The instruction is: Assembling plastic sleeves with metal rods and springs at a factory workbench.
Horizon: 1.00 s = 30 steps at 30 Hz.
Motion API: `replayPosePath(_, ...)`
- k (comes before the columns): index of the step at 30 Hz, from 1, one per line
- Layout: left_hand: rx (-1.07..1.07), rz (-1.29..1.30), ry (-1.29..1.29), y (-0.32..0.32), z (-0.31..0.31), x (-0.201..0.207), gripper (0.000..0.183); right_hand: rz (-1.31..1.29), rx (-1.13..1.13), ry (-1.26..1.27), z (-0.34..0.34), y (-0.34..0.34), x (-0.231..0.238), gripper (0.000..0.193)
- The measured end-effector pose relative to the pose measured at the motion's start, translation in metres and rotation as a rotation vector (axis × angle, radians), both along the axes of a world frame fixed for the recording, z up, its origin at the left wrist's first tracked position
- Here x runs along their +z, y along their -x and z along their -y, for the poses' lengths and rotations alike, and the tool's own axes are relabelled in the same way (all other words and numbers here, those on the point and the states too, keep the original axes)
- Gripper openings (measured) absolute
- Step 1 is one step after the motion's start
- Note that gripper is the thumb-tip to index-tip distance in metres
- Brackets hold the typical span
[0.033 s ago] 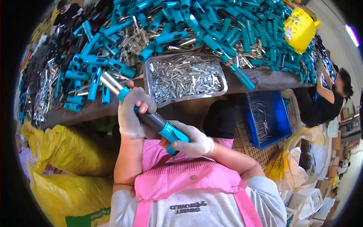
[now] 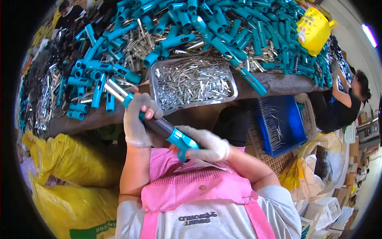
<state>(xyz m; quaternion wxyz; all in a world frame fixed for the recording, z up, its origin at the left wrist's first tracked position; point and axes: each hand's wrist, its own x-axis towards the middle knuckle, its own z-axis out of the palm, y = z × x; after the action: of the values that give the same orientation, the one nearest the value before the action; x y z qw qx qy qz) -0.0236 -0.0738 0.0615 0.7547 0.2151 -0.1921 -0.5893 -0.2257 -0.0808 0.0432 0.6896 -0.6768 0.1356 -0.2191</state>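
Note:
My left hand [image 2: 138,117], in a pale glove with bare fingertips, is wrapped round the black grip of a teal-and-black tool handle [image 2: 159,126]. A silver metal tube sticks out of its upper-left end, towards the table. My right hand [image 2: 209,145], also gloved, presses against the teal lower end, its fingers partly hidden behind it. Below the right hand a thin, pale, blurred sliver [image 2: 213,165] shows over the pink apron; I cannot tell what it is. A metal tray [image 2: 153,89] of small silver pins stands just beyond my hands at the table's near edge.
Teal tubular handles [image 2: 185,18] and metal parts heap the table [image 2: 274,81]. Yellow sacks [image 2: 79,159] stand at the left. To the right are a blue bin [image 2: 292,125] with thin rods, an open sack [image 2: 318,171] and a seated person [image 2: 350,101]. Another person [image 2: 69,16] sits far left.
My right hand has shifted slightly right on the handle's teal end, and the thin blurred sliver now shows below it. The left hand and the handle hold nearly still.

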Motion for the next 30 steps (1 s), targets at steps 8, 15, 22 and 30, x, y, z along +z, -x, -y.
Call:
replayPosePath(8,0.014,0.089,-0.048,0.005,-0.009,-0.028,0.042,-0.970,-1.259,0.938,0.205,0.140,-0.002,0.034)
replayPosePath(15,-0.354,0.498,-0.062,0.022,-0.035,-0.044,0.047,-1.208,-1.161,0.954,0.237,0.145,-0.017,0.029)
replayPosePath(22,-0.503,0.840,0.045,0.013,-0.036,-0.057,0.038,-0.287,-1.023,0.635,0.154,0.118,0.055,0.016)
replayPosePath(30,-0.577,0.912,0.052,0.010,-0.047,-0.040,0.035,-0.233,-0.156,0.959,0.057,0.044,0.084,0.021)
